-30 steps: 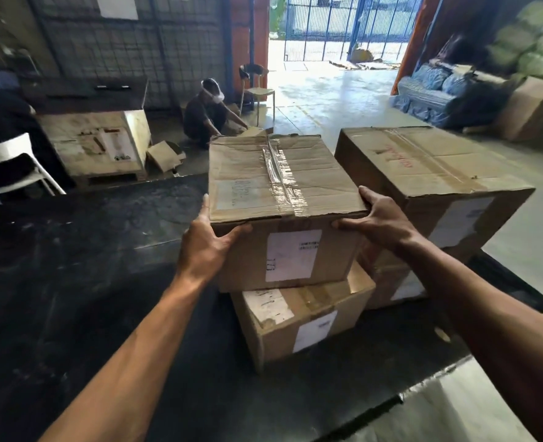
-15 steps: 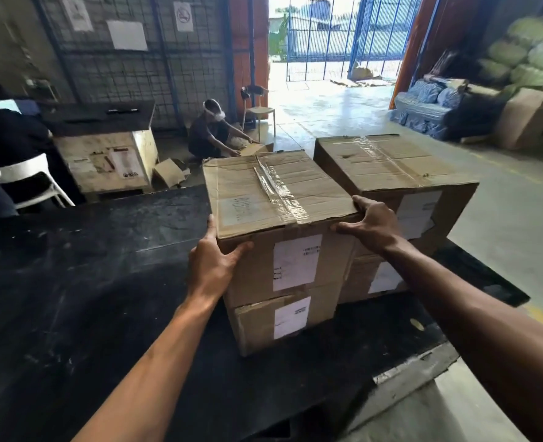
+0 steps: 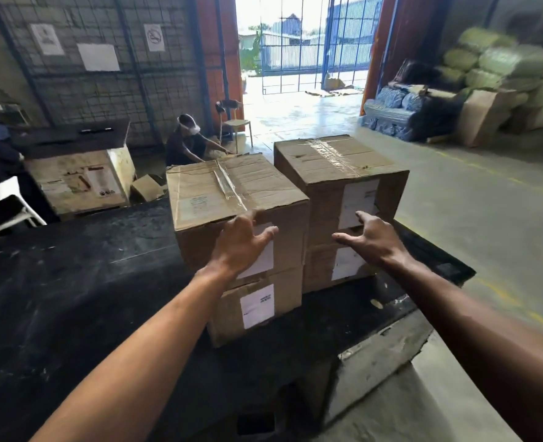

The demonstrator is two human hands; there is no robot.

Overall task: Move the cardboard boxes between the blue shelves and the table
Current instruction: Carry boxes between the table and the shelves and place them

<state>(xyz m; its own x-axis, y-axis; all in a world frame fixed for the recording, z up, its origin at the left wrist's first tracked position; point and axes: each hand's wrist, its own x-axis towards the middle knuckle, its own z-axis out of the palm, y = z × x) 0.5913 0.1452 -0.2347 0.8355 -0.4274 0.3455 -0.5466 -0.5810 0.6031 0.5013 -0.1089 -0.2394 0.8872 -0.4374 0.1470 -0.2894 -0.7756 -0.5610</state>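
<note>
- Four cardboard boxes sit on the black table [image 3: 72,298], in two stacks of two at the centre of the frame.
- The left stack: the upper left box [image 3: 232,199] rests on the lower left box [image 3: 257,311], its front face hanging slightly past the one beneath.
- The right stack, just beside it: the upper right box [image 3: 337,170] sits on the lower right box [image 3: 337,266], near the table's right end.
- The left hand [image 3: 241,247] is spread open right in front of the upper left box's front face, fingers loose, gripping nothing; whether the fingertips touch the cardboard, I cannot tell.
- The right hand [image 3: 372,240] hovers open-fingered in front of the right stack, apart from it, empty.
- My read: the stacking on the table looks settled, and both hands are free for the next carry.
- The blue shelves are not in view, so how many boxes are left to move cannot be judged from here.
- Around the scene: another person [image 3: 187,145] crouches on the floor at upper centre, beyond the table, working over some cardboard.
- A wooden crate [image 3: 79,183] stands at the left, with a white chair [image 3: 5,205] at the left edge.
- A second chair [image 3: 235,122] sits by the open doorway with its blue gate [image 3: 295,43].
- At upper right, wrapped bales [image 3: 503,62] and a big carton [image 3: 487,119] line the wall.
- In the way: the right stack stands close to the table's right end, so a careless nudge could tip it toward the concrete floor [image 3: 487,218].
</note>
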